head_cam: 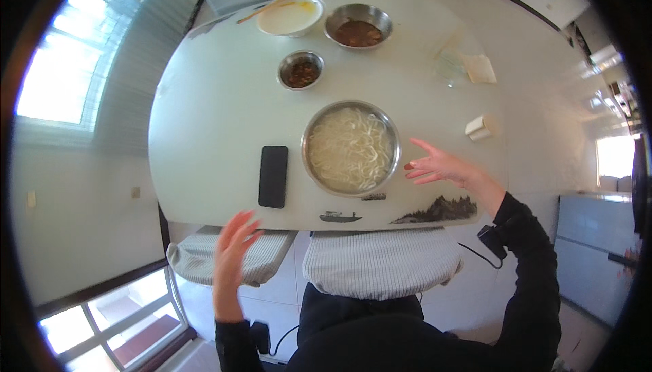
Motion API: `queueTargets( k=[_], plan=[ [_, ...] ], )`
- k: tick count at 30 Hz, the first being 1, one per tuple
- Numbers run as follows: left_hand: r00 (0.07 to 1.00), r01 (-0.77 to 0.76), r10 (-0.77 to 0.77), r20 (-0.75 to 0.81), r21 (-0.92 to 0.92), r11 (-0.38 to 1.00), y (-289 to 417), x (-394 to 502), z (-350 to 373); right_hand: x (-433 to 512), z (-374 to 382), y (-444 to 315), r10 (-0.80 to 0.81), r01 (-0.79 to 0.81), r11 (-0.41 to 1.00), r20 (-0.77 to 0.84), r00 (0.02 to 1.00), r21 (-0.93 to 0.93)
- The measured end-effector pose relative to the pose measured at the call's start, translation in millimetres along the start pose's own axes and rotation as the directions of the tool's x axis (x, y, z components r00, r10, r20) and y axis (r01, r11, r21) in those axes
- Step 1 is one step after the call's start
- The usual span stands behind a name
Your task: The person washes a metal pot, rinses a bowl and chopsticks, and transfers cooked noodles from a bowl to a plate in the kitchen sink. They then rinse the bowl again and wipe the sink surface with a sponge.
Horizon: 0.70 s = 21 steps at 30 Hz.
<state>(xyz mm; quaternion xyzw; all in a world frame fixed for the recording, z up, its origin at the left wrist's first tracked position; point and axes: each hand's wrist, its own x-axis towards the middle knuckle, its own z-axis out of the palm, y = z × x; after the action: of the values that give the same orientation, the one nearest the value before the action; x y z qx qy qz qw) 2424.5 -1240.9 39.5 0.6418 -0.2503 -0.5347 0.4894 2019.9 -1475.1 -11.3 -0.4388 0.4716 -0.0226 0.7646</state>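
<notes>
A steel bowl [351, 149] full of pale noodles in liquid stands near the front of the white table [214, 112]. Close to its right side is my right hand [433, 164], fingers spread, holding nothing. My left hand [233, 244] is raised near the table's front edge, empty, with its fingers apart. A black smartphone [273, 176] lies on the table between that hand and the noodle bowl. Behind the noodles are a small steel bowl [300, 70] of dark chopped food and a larger steel bowl [358, 26] of brown sauce with pieces in it.
At the back, wooden chopsticks [270, 7] rest across a white bowl [290, 15]. On the right are a white box-like item [479, 128] and a paper napkin [479, 69] beside something transparent. Cloth-covered seats [382, 262] stand at the front edge.
</notes>
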Motion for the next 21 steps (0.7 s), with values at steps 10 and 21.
queueTargets(
  k=[10, 21],
  plan=[
    [0.924, 0.276, -0.226, 0.307, -0.128, 0.953, -30, 111, 108, 46, 22, 2, -0.096, 0.093, 0.991, 0.023, 0.995, 0.092],
    [0.965, 0.217, -0.209, 0.159, -0.038, 0.975, -21, 102, 115, 38, 25, 5, -0.173, 0.175, 0.98, -0.029, 0.984, 0.09]
  ],
)
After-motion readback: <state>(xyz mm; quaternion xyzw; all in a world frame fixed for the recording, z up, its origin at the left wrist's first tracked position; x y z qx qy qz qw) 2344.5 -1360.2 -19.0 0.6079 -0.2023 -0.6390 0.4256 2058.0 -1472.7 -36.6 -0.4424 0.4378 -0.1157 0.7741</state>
